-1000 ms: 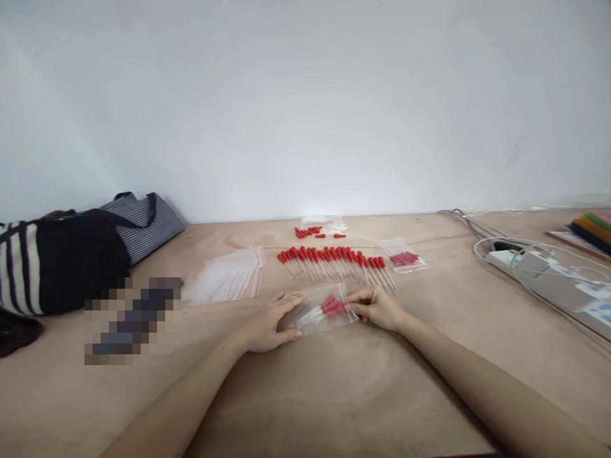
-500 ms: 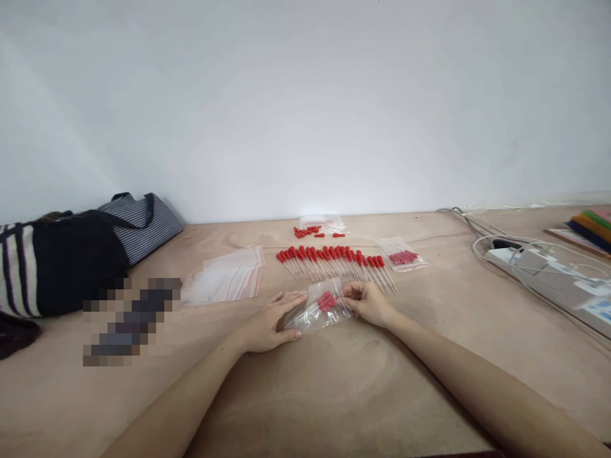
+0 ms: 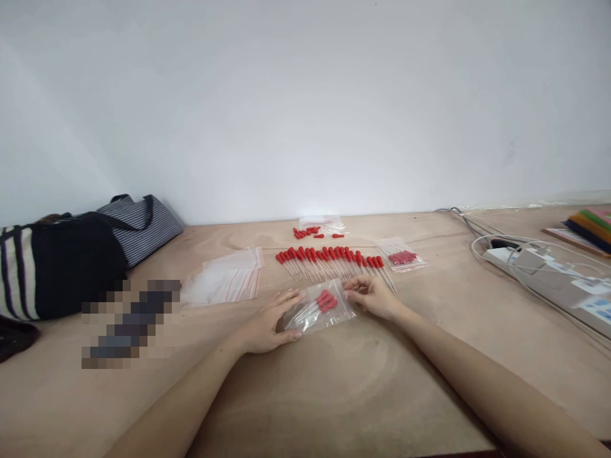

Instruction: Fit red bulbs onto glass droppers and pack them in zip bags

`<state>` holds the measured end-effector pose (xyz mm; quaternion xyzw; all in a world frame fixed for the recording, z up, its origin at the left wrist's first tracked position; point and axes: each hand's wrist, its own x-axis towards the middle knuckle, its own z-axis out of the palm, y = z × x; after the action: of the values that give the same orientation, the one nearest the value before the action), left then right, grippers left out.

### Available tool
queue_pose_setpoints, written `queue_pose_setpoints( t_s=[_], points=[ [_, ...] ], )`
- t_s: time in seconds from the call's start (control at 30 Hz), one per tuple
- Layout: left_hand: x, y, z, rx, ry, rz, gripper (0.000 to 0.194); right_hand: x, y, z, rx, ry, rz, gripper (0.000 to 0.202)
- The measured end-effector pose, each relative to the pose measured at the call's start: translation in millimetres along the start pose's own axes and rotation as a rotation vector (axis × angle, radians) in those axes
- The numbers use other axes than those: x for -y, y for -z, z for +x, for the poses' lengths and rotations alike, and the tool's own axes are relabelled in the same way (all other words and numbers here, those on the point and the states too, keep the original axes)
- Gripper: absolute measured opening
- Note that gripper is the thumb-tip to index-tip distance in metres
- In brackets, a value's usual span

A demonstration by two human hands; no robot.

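A clear zip bag (image 3: 310, 321) lies flat on the table before me, with several red-bulbed droppers (image 3: 327, 301) inside, bulbs toward the right. My left hand (image 3: 270, 324) rests at the bag's left end, thumb and fingers spread around its corner. Beside the opposite end is my right hand (image 3: 375, 297), fingers loosely curved and apart, nothing visible between them. Just beyond the bag stretches a row of droppers (image 3: 329, 256) with clear tubes pointing toward me. A second filled zip bag (image 3: 403, 256) lies past my right hand.
Flat zip bags (image 3: 229, 277) are fanned out at left. Loose red bulbs (image 3: 305, 233) and clear tubes lie near the wall. A black bag (image 3: 76, 267) and a blurred dark object (image 3: 131, 324) are at left; a power strip (image 3: 548, 273) with cables is at right.
My right hand has let go of the bag's right edge and shifted slightly right. More of the bag and its red bulbs shows. My left hand stays in place.
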<state>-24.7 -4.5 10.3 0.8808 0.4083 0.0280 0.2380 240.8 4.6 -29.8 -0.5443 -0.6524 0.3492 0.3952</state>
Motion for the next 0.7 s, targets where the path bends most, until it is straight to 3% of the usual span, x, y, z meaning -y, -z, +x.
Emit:
queue_pose_setpoints(
  t_s=[0.1,0.17,0.3,0.43,0.57,0.7],
  points=[
    [1.6,0.8,-0.8,-0.007,-0.016,-0.013,0.066,-9.1,31.5,8.4,-0.319,-0.047,-0.288,0.014],
    [1.5,1.3,-1.0,-0.011,-0.019,-0.031,0.067,-17.6,50.8,13.1,-0.43,-0.158,-0.487,0.013],
    [0.7,-1.4,1.5,-0.075,-0.041,-0.051,0.062,-33.7,66.9,19.2,-0.41,-0.273,-0.627,0.022],
    [1.9,-8.9,6.9,-0.161,-0.086,-0.022,0.051,-39.2,63.9,22.5,-0.369,-0.31,-0.551,0.022],
    [2.5,-13.0,9.4,-0.148,-0.111,0.024,0.047,-37.3,66.1,24.0,-0.357,-0.315,-0.509,0.023],
    [2.3,-12.8,8.6,-0.135,-0.109,0.054,0.049,-28.1,65.1,16.9,-0.372,-0.269,-0.334,0.039]
  ],
)
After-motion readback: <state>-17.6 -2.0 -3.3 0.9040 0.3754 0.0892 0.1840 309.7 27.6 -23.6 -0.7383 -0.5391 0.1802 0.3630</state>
